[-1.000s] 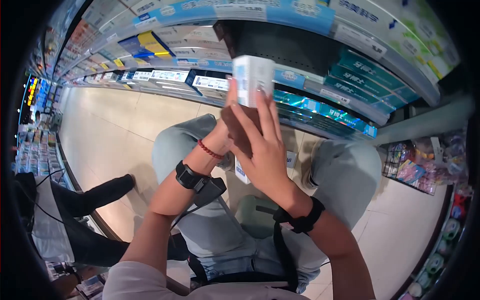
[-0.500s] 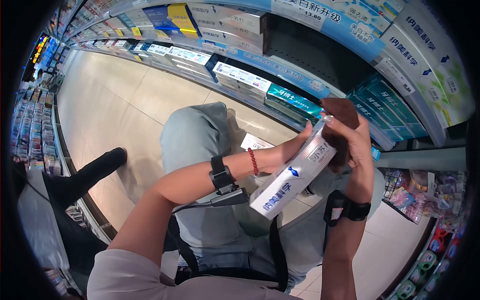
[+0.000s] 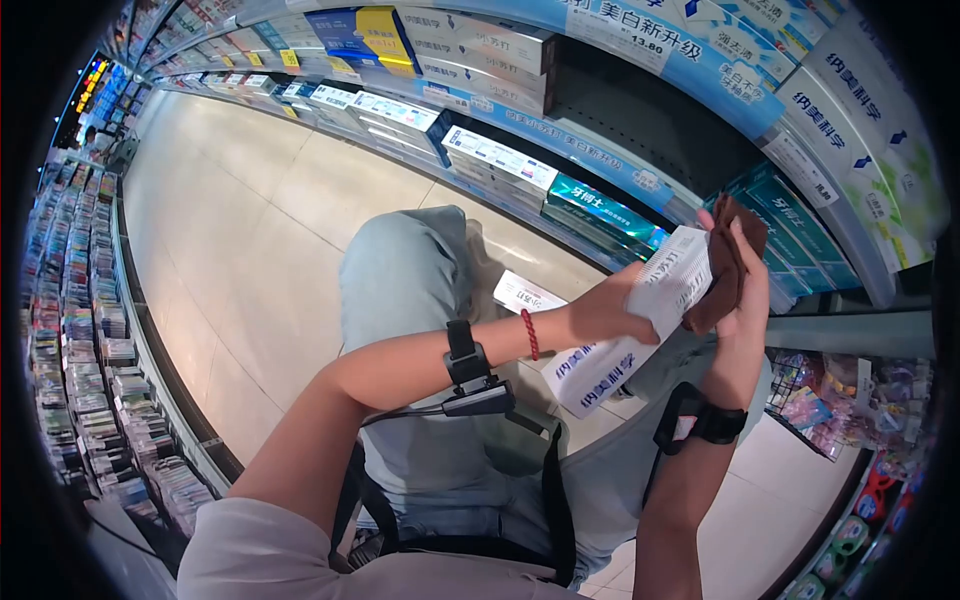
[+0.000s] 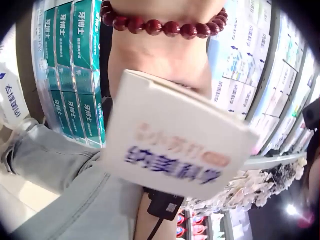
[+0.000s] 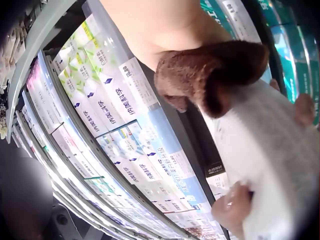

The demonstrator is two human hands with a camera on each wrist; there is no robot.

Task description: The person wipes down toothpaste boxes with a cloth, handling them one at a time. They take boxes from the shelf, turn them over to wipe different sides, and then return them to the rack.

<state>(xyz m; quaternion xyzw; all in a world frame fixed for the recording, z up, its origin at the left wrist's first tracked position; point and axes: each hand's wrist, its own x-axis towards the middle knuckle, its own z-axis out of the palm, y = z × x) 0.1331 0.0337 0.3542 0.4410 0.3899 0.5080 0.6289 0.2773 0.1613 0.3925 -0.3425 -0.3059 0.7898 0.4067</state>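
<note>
A long white toothpaste box (image 3: 685, 275) with blue and grey lettering is gripped by my left hand (image 3: 612, 305), fingers and thumb round its sides. Its printed end (image 4: 175, 150) fills the middle of the left wrist view and hides much of that hand. My right hand (image 3: 748, 285) holds a brown cloth (image 3: 728, 262) at the far end of the box. In the right wrist view the cloth (image 5: 210, 75) is bunched against the box (image 5: 275, 150), with left-hand fingertips on both sides of it.
Another white box (image 3: 527, 292) lies on the floor beside my knee. Ahead, shelves hold stacked teal toothpaste boxes (image 3: 795, 235) and white ones (image 3: 480, 55), with a dark gap (image 3: 630, 110) between. Hanging packets (image 3: 825, 400) are at the right, and a packed rack (image 3: 85, 330) is at the left.
From in front of the shelf, both hands have come down and right with the box and cloth. The left hand has shifted its hold along the box, and the cloth has moved further right.
</note>
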